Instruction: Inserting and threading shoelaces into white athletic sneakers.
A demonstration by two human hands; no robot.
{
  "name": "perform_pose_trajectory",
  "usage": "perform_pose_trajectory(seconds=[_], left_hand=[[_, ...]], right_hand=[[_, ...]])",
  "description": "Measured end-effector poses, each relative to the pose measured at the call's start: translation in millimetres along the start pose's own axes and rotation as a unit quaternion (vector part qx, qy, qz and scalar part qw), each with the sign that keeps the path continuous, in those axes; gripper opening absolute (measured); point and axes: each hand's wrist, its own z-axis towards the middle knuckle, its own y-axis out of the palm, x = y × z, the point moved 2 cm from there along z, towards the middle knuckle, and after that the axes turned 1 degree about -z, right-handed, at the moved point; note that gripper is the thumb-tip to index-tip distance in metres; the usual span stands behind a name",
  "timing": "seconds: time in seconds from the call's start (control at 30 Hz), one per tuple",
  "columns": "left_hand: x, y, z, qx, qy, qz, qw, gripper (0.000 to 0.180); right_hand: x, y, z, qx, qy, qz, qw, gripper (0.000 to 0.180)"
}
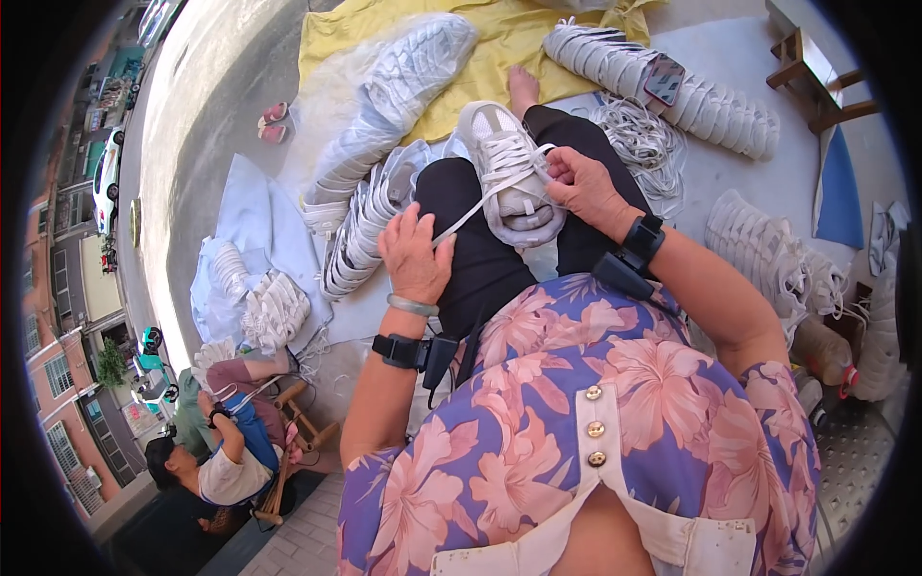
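A white and grey sneaker (519, 182) rests between my knees, toe pointing away, its opening toward me. White shoelace (493, 195) crosses its front, partly threaded. One length stretches tight to my left hand (415, 257), where it runs in between thumb and fingers beside my left knee. At the shoe's right side my right hand (588, 195) is closed in a pinch on another part of the lace near the upper eyelets. The fingertips of the right hand partly hide what they grip.
Nested rows of white shoes lie left (370, 226) and far right (672, 86). A heap of loose laces (643, 144) is beside my right knee. A yellow cloth (336, 38) spreads ahead. More shoes (759, 254) stand at right; a seated person (230, 461) works at lower left.
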Motion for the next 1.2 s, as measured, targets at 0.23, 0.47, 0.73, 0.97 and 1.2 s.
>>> perform_pose_trajectory(seconds=[0.23,0.47,0.73,0.97,1.2], left_hand=[[30.4,25.9,28.6,-0.028,0.087,0.023,0.996,0.014],[16.2,-16.8,-4.3,-0.04,0.1,0.013,0.994,0.006],[0.5,-39.8,-12.0,-0.03,0.066,-0.028,0.997,0.009],[-20.6,-44.6,-1.1,-0.023,0.082,-0.022,0.996,0.01],[-54.9,-50.0,-4.1,-0.013,0.111,0.058,0.992,0.008]], right_hand=[[-10.6,1.2,-0.9,-0.012,0.006,0.017,1.0,0.036],[-6.5,-0.4,1.4,-0.022,0.017,0.022,0.999,0.037],[-24.5,-3.9,-18.3,-0.002,-0.048,-0.101,0.994,0.043],[-59.8,-40.6,-22.7,-0.28,0.101,-0.197,0.934,0.021],[-48.5,-122.0,-9.4,-0.083,-0.229,-0.443,0.863,0.01]])
